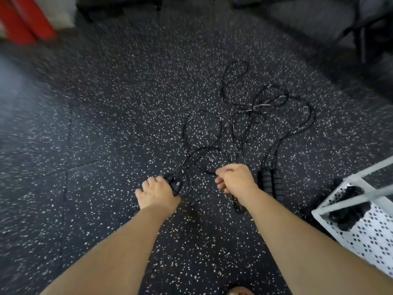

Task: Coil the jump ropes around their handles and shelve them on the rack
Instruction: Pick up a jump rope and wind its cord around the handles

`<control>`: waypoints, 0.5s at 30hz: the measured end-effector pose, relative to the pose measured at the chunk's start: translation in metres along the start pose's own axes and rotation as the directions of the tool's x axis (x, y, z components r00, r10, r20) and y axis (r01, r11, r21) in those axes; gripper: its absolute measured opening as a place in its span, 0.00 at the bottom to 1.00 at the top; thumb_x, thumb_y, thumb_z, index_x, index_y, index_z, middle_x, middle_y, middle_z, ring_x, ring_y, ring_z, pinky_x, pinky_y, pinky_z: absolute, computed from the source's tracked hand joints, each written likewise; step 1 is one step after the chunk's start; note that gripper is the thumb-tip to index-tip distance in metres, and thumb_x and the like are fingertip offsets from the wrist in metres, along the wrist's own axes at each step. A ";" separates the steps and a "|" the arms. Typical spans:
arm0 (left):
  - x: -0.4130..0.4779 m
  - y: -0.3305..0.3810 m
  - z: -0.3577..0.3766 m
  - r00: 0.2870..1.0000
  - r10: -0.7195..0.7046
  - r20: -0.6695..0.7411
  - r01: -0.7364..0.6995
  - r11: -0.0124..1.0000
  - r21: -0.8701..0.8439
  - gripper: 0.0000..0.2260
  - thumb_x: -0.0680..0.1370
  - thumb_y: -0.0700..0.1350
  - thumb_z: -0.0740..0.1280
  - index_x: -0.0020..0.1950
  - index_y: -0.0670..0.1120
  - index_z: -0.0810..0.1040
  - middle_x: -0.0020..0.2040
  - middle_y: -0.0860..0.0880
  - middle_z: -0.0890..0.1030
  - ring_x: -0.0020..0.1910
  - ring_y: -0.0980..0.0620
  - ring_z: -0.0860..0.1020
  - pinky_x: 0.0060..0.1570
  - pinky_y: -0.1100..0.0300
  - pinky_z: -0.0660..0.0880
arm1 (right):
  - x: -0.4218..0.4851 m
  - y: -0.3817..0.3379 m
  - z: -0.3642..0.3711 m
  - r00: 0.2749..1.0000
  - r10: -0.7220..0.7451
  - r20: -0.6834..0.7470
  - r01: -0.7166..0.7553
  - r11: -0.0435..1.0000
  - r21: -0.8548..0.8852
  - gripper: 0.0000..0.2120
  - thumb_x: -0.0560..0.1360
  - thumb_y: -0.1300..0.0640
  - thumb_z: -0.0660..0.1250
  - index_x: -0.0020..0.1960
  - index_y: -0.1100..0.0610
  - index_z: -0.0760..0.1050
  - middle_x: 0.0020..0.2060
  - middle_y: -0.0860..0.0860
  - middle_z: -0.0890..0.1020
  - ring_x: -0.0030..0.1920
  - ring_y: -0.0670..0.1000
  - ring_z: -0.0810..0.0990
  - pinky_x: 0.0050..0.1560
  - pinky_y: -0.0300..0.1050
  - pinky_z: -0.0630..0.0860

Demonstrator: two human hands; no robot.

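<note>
**Cord ready for a wrap**

Our left hand [157, 189] grips the rope handles [174, 184], seemingly as a core for winding. Our right hand [235, 179] pinches the cord [212, 148] nearby, likely to lay 1 loop. The hands stay apart. Another rope's foam handles [271, 183] lie just right, near the white rack [372, 231].

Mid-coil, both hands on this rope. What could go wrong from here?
1. The cord pinched by the right hand runs close to the other ropes' tangle; pulling may snag or drag it.
2. Slack loops lie between the hands, so wraps round the handles gripped by the left hand may end up loose.
3. The foam handles beside the right hand could catch a swinging loop.
</note>
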State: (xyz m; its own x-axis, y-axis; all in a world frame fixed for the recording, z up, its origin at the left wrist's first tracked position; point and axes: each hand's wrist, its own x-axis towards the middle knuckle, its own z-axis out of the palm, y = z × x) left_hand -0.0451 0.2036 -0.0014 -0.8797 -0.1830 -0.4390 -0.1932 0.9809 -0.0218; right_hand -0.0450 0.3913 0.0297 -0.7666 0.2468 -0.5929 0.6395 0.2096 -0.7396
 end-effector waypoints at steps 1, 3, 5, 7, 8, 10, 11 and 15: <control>-0.006 -0.007 -0.014 1.000 -0.008 -0.012 0.008 1.000 -0.005 0.32 0.76 0.61 0.67 0.72 0.43 0.65 0.67 0.45 0.70 0.69 0.44 0.68 0.69 0.47 0.64 | -0.011 -0.009 0.000 1.000 -0.028 0.013 0.028 0.999 -0.026 0.09 0.78 0.63 0.62 0.45 0.56 0.80 0.38 0.54 0.84 0.34 0.48 0.79 0.35 0.42 0.75; -0.022 -0.020 -0.041 0.999 -0.028 -0.036 0.027 0.999 -0.024 0.32 0.76 0.61 0.66 0.72 0.43 0.65 0.67 0.44 0.70 0.69 0.44 0.68 0.69 0.47 0.65 | -0.035 -0.027 -0.001 0.996 -0.085 0.037 0.088 0.993 -0.074 0.08 0.78 0.62 0.62 0.44 0.56 0.80 0.40 0.54 0.84 0.34 0.48 0.79 0.38 0.43 0.75; -0.041 -0.033 -0.069 0.997 -0.039 -0.060 0.037 0.999 -0.037 0.33 0.76 0.61 0.67 0.73 0.43 0.64 0.68 0.44 0.70 0.69 0.44 0.68 0.69 0.47 0.65 | -0.063 -0.043 0.000 0.991 -0.125 0.050 0.129 0.988 -0.091 0.08 0.79 0.61 0.62 0.44 0.56 0.79 0.39 0.54 0.85 0.34 0.48 0.80 0.39 0.44 0.76; -0.062 -0.045 -0.098 0.995 -0.045 -0.093 0.040 0.998 -0.052 0.33 0.76 0.61 0.67 0.72 0.43 0.65 0.68 0.44 0.70 0.69 0.44 0.68 0.69 0.46 0.64 | -0.091 -0.058 0.002 0.986 -0.150 0.073 0.155 0.984 -0.083 0.08 0.78 0.61 0.62 0.44 0.56 0.79 0.38 0.53 0.84 0.33 0.48 0.79 0.39 0.43 0.75; -0.075 -0.051 -0.113 0.993 -0.048 -0.112 0.041 0.997 -0.061 0.32 0.75 0.61 0.67 0.72 0.43 0.65 0.68 0.44 0.70 0.69 0.44 0.68 0.69 0.46 0.64 | -0.107 -0.064 0.004 0.983 -0.158 0.089 0.165 0.983 -0.075 0.08 0.78 0.61 0.62 0.44 0.56 0.79 0.37 0.53 0.84 0.33 0.48 0.79 0.38 0.43 0.74; -0.100 -0.062 -0.141 0.988 -0.048 -0.148 0.039 0.997 -0.069 0.31 0.75 0.60 0.67 0.71 0.43 0.66 0.67 0.44 0.71 0.69 0.43 0.68 0.69 0.46 0.64 | -0.138 -0.077 0.007 0.976 -0.181 0.123 0.189 0.980 -0.054 0.08 0.78 0.61 0.63 0.43 0.57 0.78 0.36 0.53 0.83 0.33 0.49 0.77 0.34 0.41 0.72; -0.112 -0.067 -0.153 0.986 -0.044 -0.163 0.032 0.997 -0.072 0.31 0.75 0.60 0.67 0.71 0.43 0.66 0.67 0.44 0.71 0.69 0.43 0.68 0.69 0.46 0.64 | -0.153 -0.081 0.008 0.971 -0.196 0.139 0.204 0.978 -0.044 0.08 0.78 0.61 0.63 0.42 0.57 0.78 0.36 0.54 0.82 0.33 0.50 0.77 0.33 0.41 0.71; -0.162 -0.088 -0.197 0.975 0.002 -0.221 -0.020 0.997 -0.079 0.30 0.74 0.59 0.69 0.69 0.45 0.67 0.66 0.45 0.71 0.68 0.43 0.68 0.68 0.45 0.63 | -0.207 -0.095 0.009 0.957 -0.240 0.163 0.247 0.969 -0.023 0.08 0.78 0.62 0.62 0.42 0.58 0.78 0.32 0.52 0.81 0.30 0.49 0.75 0.30 0.41 0.69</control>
State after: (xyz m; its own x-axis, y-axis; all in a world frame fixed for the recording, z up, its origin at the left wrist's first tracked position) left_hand 0.0288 0.1336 0.2482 -0.9544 -0.1908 -0.2298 -0.2091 0.9762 0.0580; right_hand 0.0526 0.3116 0.2195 -0.8968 0.0315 -0.4414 0.4312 0.2863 -0.8557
